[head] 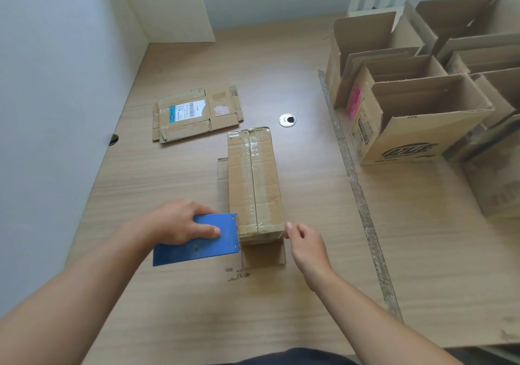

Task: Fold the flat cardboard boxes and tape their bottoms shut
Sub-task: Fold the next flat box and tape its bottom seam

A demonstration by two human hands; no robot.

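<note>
step: taping bottom seam | box sitting bottom-up mid-tabletop | left hand gripping blue tape dispenser at box's near-left corner | right hand loosely curled, fingertips steadying box's near-right corner | tip: keeping tape centred on seam, pressing down firmly

Bare forearms, no sleeves; dark garment below.

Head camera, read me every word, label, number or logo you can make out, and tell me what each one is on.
Nothing reads clearly enough to quote.
Flat box: white and blue shipping label with barcode, print too small.
Open box: pink sticker, blurred.
Same box: small black print and symbols, too small.
Same box: round black logo, letters distorted, unreadable.
Table: dark smudged marks, not legible.
</note>
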